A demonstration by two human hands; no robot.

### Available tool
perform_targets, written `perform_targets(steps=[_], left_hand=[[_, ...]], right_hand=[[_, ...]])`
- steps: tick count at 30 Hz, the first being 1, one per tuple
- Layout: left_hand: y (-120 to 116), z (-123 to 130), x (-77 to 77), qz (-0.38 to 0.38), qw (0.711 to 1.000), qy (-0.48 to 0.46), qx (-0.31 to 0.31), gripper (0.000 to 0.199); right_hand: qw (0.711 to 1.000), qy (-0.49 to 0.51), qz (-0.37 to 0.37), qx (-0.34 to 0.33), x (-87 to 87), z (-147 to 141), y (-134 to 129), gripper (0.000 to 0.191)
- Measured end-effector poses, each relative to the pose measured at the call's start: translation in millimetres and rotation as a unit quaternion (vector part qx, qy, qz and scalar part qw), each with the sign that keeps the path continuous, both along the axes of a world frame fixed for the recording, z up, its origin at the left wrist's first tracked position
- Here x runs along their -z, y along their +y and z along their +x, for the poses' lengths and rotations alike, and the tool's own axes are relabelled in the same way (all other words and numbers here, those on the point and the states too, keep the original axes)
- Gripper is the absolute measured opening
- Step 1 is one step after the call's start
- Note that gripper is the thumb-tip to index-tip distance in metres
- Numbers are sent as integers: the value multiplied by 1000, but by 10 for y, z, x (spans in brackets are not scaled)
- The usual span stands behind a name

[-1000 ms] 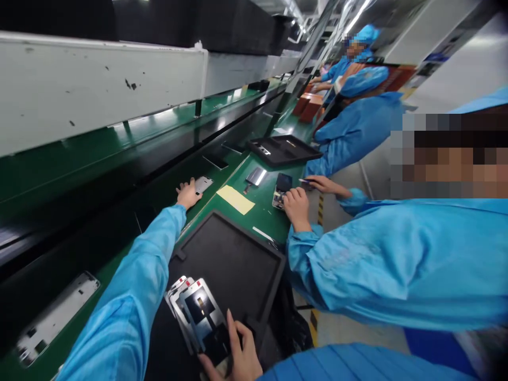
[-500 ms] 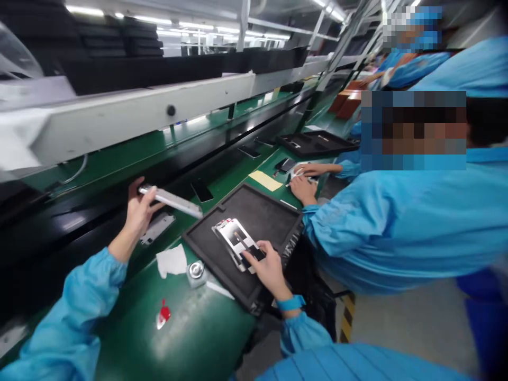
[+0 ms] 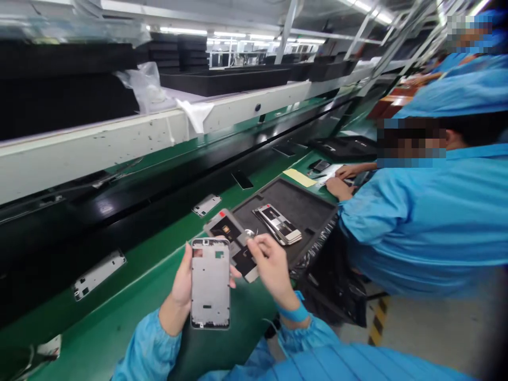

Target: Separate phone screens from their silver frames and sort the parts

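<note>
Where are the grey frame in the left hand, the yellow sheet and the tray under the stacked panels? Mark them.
Grey frame (image 3: 210, 286): head view, middle of its face.
Yellow sheet (image 3: 299, 178): head view, middle of its surface.
Tray (image 3: 304, 203): head view, bare part of its floor.

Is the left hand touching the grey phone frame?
Touching: in the head view, the left hand grips the grey phone frame, thumb along one long edge, fingertips showing past the other.

Left grip (image 3: 182, 286) curls wide; right grip (image 3: 272, 264) pinches
</note>
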State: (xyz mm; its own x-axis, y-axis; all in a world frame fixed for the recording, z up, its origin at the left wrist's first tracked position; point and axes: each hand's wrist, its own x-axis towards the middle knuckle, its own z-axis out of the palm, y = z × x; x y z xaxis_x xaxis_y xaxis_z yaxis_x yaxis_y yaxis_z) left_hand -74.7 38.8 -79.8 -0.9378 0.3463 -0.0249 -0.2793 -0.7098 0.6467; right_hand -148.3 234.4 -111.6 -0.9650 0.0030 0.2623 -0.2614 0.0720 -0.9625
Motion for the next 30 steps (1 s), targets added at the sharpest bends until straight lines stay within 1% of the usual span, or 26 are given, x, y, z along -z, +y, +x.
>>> perform_targets(steps=[2, 4, 6, 8, 10, 12, 14, 17, 20, 22, 23, 25, 27, 28, 29, 30], left_hand=[[-54, 46, 26, -3, 1000, 24, 19, 106], [-135, 66, 22, -45, 997, 65, -4, 108], [-224, 78, -1, -121, 985, 119, -42, 104], [-297, 96, -29, -193, 965, 163, -71, 97], [-345, 123, -54, -245, 944, 196, -98, 90], [-372, 153, -71, -288, 923, 223, -123, 84], [-389, 176, -78, -325, 903, 244, -141, 79], [-405, 198, -83, -373, 877, 266, -144, 77], [-403, 216, -112, -436, 835, 312, -128, 77], [-402, 223, -145, -467, 808, 342, -115, 78], [-408, 222, -162, -475, 799, 352, -110, 79], [-448, 200, -182, -476, 798, 353, -112, 77], [-532, 153, -180, -456, 819, 320, -139, 76], [-588, 121, -170, -440, 835, 289, -158, 77], [-649, 87, -157, -419, 853, 254, -178, 80], [-709, 54, -142, -394, 870, 219, -198, 84]], right_hand=[[999, 21, 0, -26, -57, 154, -290, 51], [996, 83, 6, -27, -173, 211, -442, 47], [985, 166, 22, -50, -351, 217, -504, 47], [968, 220, 45, -107, -553, 215, -541, 48], [959, 237, 64, -141, -723, 230, -591, 48], [959, 236, 74, -134, -825, 258, -652, 45], [961, 237, 75, -118, -857, 281, -713, 41], [966, 229, 54, -112, -829, 282, -789, 35], [970, 216, 11, -109, -811, 251, -849, 29], [972, 209, -3, -110, -838, 239, -859, 31], [972, 207, -2, -110, -860, 239, -846, 33], [971, 215, 14, -104, -897, 248, -772, 33], [968, 231, 31, -92, -866, 245, -637, 31], [967, 233, 41, -92, -801, 228, -557, 30], [967, 226, 55, -100, -696, 197, -479, 30], [969, 206, 75, -116, -548, 154, -410, 31]])
